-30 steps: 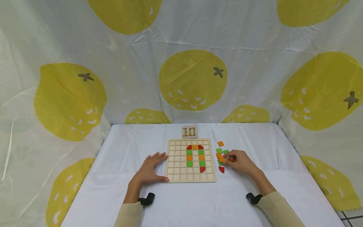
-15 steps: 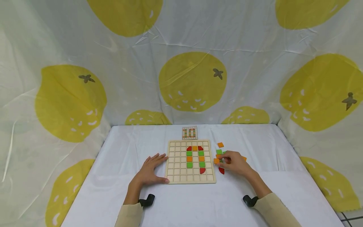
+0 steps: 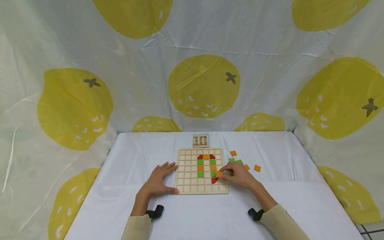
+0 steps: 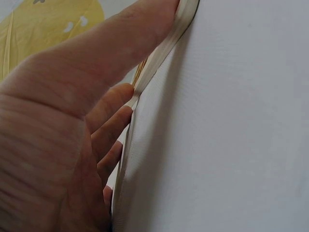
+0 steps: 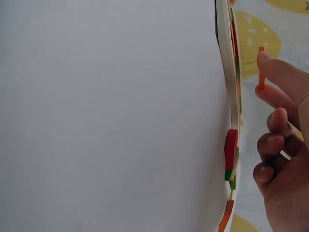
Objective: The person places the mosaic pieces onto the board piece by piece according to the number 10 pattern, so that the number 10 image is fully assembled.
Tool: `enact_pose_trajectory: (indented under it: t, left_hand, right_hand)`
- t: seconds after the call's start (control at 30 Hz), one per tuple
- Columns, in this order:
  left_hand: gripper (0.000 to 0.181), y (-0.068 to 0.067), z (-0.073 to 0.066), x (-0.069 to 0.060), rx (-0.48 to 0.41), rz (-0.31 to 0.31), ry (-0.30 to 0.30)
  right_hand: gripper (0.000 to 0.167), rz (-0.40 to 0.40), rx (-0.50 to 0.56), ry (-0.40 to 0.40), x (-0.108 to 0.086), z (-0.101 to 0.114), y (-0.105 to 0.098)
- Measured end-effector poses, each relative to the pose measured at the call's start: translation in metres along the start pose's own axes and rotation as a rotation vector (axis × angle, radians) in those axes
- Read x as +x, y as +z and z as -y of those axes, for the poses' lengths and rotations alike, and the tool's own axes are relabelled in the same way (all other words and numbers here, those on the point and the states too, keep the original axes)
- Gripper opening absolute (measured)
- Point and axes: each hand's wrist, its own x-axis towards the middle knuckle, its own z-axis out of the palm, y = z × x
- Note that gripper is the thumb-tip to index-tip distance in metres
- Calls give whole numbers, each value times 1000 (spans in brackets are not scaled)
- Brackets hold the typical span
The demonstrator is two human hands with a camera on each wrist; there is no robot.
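A wooden grid board [image 3: 187,181] lies on the table, with red, green and orange tiles set in its right half. My left hand [image 3: 159,180] rests at the board's left edge, fingers spread and thumb at the lower left corner; the left wrist view shows the thumb and fingers along the rim. Between thumb and index finger my right hand [image 3: 238,175] pinches an orange square tile [image 3: 219,174] over the board's right side. In the right wrist view that tile [image 5: 261,67] is seen edge-on, above the board [image 5: 231,63] and apart from it.
A small pattern card [image 3: 200,140] lies behind the board. Right of the board are loose tiles, among them an orange one [image 3: 257,168], another orange one [image 3: 233,153] and a green one [image 3: 239,161]. Part of this pile is behind my right hand. A lemon-print cloth [image 3: 204,86] hangs behind.
My right hand has picked the orange tile from the pile and carried it left over the board. My left hand stays at the board's edge.
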Motion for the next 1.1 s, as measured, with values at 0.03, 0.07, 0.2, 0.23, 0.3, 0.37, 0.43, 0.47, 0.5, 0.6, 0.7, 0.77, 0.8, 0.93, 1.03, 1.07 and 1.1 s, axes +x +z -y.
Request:
enact_pose_trajectory:
  t: [0.03,0.07,0.2,0.23,0.3,0.37,0.43,0.47,0.5,0.6,0.7,0.77,0.8,0.93,1.03,1.07,1.1]
  left_hand:
    - [109,0,0,0,2,-1,1]
    - [109,0,0,0,4,-1,3]
    - [109,-1,-1,-1,4,-6,6]
    - [108,-1,-1,-1,4,-6,5]
    - [108,-2,-2,-1,2,-7,2]
    - [108,-2,-2,-1,1,-7,1]
    - [108,-2,-2,0,1,-8,3]
    - [108,-2,-2,0,0,-8,4]
    - [108,-1,-2,0,-1,-9,6]
    - [108,-1,-2,0,1,-5,9]
    - [108,-1,-3,-1,1,-1,8]
    - [108,-1,-3,-1,3,1,7]
    - [108,-1,-3,-1,3,-2,9]
    - [108,-1,-3,-1,5,-14,13]
    - [109,-1,-2,-1,9,-17,11]
    - [109,0,-2,-1,13,-16,10]
    - [109,0,-2,-1,15,-16,11]
  right_hand:
    - [27,5,3,-1,0,2,2]
    - [27,8,7,-4,1,4,3]
    - [28,22,31,-32,4,10,10]
    - [28,29,34,-39,5,12,12]
    - [29,41,39,-50,6,15,16]
    - [28,54,43,-48,7,19,19]
    - [26,59,23,-41,7,21,23]
    - [26,59,16,-45,8,21,26]
    - [26,59,11,-46,8,22,28]
    - [26,46,-14,-65,9,22,35]
    - [28,31,-25,-67,8,25,39]
    - [27,22,-34,-56,8,26,41]
    - [27,16,-37,-54,8,27,42]
    - [26,-3,-53,-50,8,28,43]
    - [28,-11,-70,-48,8,30,43]
    - [28,-10,-69,-48,8,30,43]
    - [28,-8,-65,-49,7,30,43]
